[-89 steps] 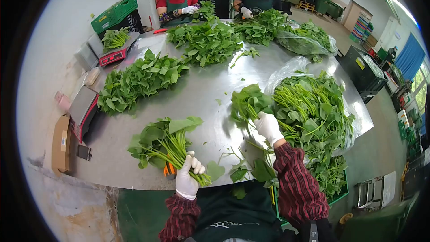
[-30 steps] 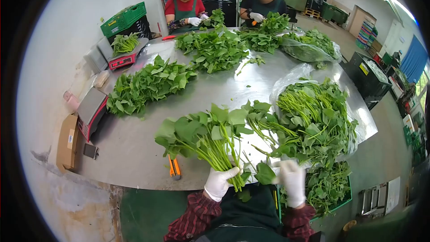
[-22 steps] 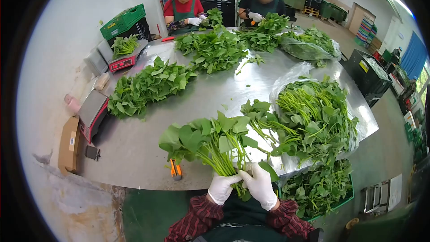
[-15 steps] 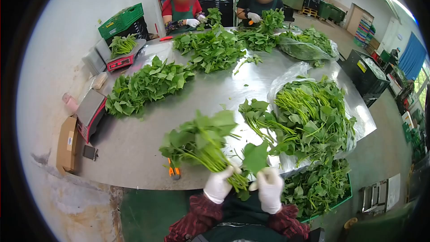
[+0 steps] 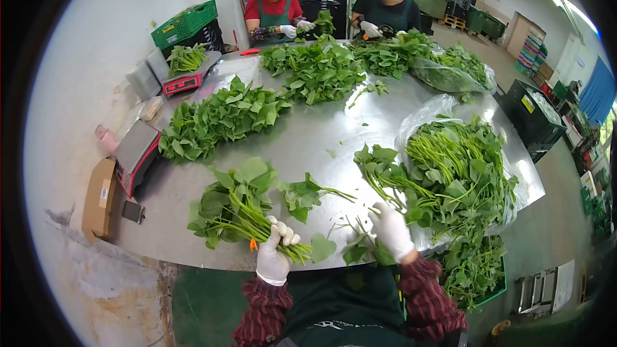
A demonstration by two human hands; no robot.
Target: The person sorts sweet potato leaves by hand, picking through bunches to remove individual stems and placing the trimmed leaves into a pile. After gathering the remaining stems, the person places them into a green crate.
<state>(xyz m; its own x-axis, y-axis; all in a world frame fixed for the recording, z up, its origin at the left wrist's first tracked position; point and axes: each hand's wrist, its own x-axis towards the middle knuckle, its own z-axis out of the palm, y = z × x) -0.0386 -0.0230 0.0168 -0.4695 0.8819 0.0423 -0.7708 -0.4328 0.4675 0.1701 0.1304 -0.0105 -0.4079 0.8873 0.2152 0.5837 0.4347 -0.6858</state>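
Note:
My left hand (image 5: 275, 254), in a white glove, is wrapped round the stems of a bunch of leafy greens (image 5: 234, 209). The leaves point away to the upper left, and the stem ends stick out right of the fist. My right hand (image 5: 391, 230), also gloved, is over the table's near edge with its fingers partly apart, beside the large pile of greens (image 5: 459, 160). Under and left of it lie loose leaves and thin stems (image 5: 363, 244). A single sprig (image 5: 302, 196) rests between the bunch and the pile. An orange-handled tool (image 5: 253, 244) is mostly hidden beneath the bunch.
A metal table (image 5: 315, 141) carries a row of bunches (image 5: 222, 119), a scale (image 5: 138, 154) and another scale with greens (image 5: 183, 82). A green crate of greens (image 5: 485, 292) stands below at right. Two people (image 5: 273, 9) work across the table.
My left hand has moved left with the bunch. My right hand has gone up and right, away from the bunch. The leaf beside it is now lower, by the stem ends.

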